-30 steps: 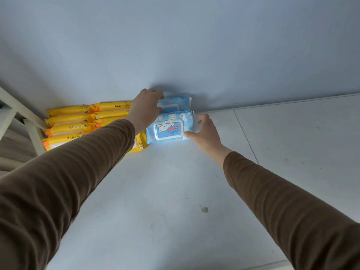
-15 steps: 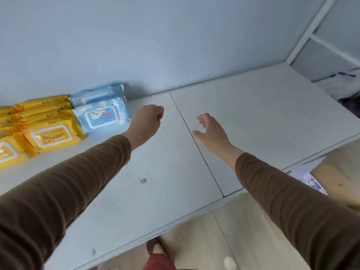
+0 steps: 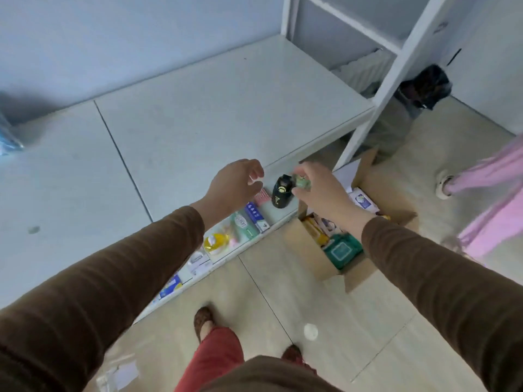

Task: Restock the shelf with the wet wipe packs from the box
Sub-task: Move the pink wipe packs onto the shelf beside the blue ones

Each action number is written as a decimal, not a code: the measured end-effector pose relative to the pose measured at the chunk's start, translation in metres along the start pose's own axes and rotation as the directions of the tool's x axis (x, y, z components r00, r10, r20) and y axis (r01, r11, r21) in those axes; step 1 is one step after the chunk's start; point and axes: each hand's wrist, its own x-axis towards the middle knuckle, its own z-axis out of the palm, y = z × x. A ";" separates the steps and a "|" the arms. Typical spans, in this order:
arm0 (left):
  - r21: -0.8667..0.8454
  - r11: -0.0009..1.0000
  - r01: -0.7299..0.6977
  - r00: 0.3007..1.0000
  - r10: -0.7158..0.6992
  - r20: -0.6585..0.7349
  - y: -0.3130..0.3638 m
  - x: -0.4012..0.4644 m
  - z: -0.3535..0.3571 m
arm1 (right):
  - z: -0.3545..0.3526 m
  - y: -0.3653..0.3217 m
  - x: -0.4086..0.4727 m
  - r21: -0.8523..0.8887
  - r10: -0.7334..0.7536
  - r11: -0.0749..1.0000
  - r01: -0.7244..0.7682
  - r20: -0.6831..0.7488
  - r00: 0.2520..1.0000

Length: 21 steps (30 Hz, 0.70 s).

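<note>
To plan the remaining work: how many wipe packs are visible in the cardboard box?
3: a green pack at the near end, a yellow pack left of it, a white pack at the far end. More may be hidden under the right arm.

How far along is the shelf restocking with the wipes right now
Partly done. A blue pack lies at the shelf's left edge. Both the left hand and right hand hold nothing. The cardboard box on the floor still holds packs, including a green pack.
</note>
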 end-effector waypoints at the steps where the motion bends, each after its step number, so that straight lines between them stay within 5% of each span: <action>1: -0.016 1.000 0.018 0.999 -0.017 0.034 0.013 0.005 0.016 | -0.008 0.022 -0.004 0.012 0.026 1.000 -0.026 0.014 1.000; 9: 0.032 0.990 0.134 0.936 -0.138 0.325 0.041 0.076 0.152 | -0.025 0.182 0.005 0.012 0.272 0.961 -0.275 0.129 0.954; 21: 0.173 0.961 0.217 0.722 -0.277 0.634 0.054 0.170 0.347 | 0.028 0.392 0.042 0.025 0.503 0.824 -0.567 0.428 0.751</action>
